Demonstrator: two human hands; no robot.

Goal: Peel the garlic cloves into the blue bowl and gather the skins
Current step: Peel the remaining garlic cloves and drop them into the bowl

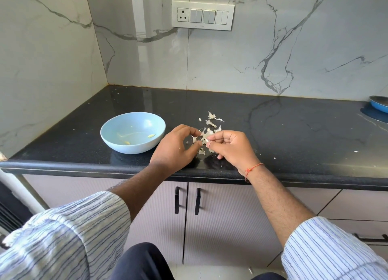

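A light blue bowl (132,133) stands on the black counter (273,133), left of my hands, with a few peeled garlic cloves (151,135) inside. Papery white garlic skins (213,120) lie scattered on the counter just beyond and between my hands. My right hand (230,148) pinches a small white garlic piece (206,141) between thumb and forefinger. My left hand (178,146) hovers beside it with fingers curled, its fingertips touching the skins near that piece. Whether the left hand grips anything is hidden by the fingers.
A blue pan (379,103) sits at the counter's far right edge. Marble walls close off the back and left, with a switch panel (202,15) above. Small skin flecks (355,151) dot the right counter. Cabinet doors with black handles (186,200) lie below.
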